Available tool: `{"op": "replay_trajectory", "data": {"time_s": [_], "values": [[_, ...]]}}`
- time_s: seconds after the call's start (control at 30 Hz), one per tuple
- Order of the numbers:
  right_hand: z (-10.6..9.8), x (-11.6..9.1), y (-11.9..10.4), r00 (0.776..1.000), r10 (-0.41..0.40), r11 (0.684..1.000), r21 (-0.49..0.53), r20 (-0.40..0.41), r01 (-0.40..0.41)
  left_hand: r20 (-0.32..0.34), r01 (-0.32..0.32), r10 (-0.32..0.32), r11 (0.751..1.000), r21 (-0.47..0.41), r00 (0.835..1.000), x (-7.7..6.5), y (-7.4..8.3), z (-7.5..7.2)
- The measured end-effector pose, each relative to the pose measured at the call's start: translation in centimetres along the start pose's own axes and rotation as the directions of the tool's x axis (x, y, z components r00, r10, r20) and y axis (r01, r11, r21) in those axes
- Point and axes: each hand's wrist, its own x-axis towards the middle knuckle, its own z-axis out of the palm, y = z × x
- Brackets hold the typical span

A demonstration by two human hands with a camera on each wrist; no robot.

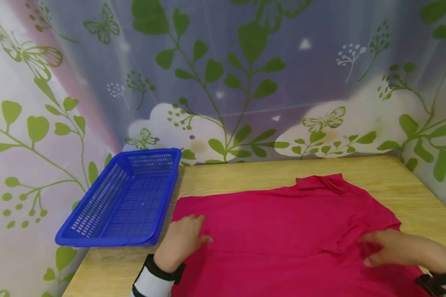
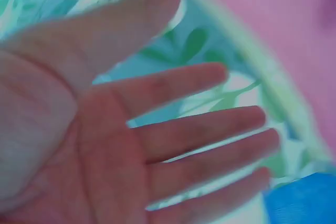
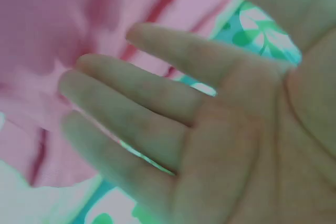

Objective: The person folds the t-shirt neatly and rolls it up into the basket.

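Observation:
A crimson-pink garment, which looks like a shirt, lies spread on the wooden table. Folds of cloth bunch up at its far right corner and near the right hand. My left hand is over the garment's left edge, thumb apart from the fingers; the left wrist view shows its palm bare and the fingers straight. Over the garment's right part is my right hand, fingers loosely extended. Its palm holds nothing in the right wrist view. Whether either hand touches the cloth I cannot tell.
A blue plastic basket with mesh sides stands on the left of the table, close to the left hand. Wooden tabletop shows behind and right of the garment. A leaf-patterned curtain hangs behind and along both sides.

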Motion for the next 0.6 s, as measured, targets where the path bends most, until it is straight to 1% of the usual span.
{"op": "replay_trajectory", "data": {"time_s": [0.07,0.1,0.17,0.23,0.3,0.33,0.4,0.47,0.5,0.53,0.6], "values": [[-2.0,1.5,-0.6,0.994,-0.041,0.998,-0.057,-0.1,0.035,-0.092,-0.004,0.004,1.0,0.001,0.996,2.1,0.0,-1.6],[-2.8,2.4,-0.8,0.986,-0.071,0.995,-0.084,-0.152,0.058,-0.131,0.001,-0.001,1.0,-0.001,0.991,3.1,-0.1,-2.2],[-4.1,4.4,-1.4,0.964,-0.087,0.994,-0.092,-0.25,0.065,-0.195,0.021,-0.024,1.0,-0.02,0.98,5.3,-0.4,-3.1],[-4.9,6.8,-1.8,0.938,-0.1,0.992,-0.102,-0.331,0.07,-0.229,0.045,-0.056,0.998,-0.054,0.972,7.4,-0.8,-3.4],[-5.3,9.1,-1.6,0.909,-0.117,0.99,-0.122,-0.4,0.074,-0.236,0.048,-0.066,0.995,-0.083,0.97,9.5,-1.4,-2.8],[-5.4,10.2,-1.4,0.892,-0.123,0.989,-0.133,-0.435,0.072,-0.223,0.044,-0.067,0.993,-0.106,0.972,10.5,-1.8,-2.2],[-5.4,12.0,-0.9,0.872,-0.107,0.988,-0.148,-0.478,0.04,-0.167,0.041,-0.065,0.989,-0.143,0.984,12.2,-2.5,-0.9],[-5.1,13.3,-0.4,0.862,-0.076,0.99,-0.141,-0.502,0.005,-0.059,0.065,-0.078,0.98,-0.187,0.995,13.4,-3.3,0.6],[-5.0,13.9,-0.2,0.859,-0.06,0.991,-0.131,-0.509,-0.008,0.003,0.09,-0.091,0.974,-0.207,0.996,13.7,-3.6,1.2],[-4.8,14.3,0.0,0.86,-0.043,0.992,-0.123,-0.509,-0.023,0.068,0.122,-0.109,0.969,-0.217,0.992,14.0,-4.0,1.9],[-4.3,14.8,0.3,0.866,-0.006,0.993,-0.108,-0.5,-0.056,0.197,0.184,-0.14,0.957,-0.224,0.97,14.1,-4.5,3.0]]}}
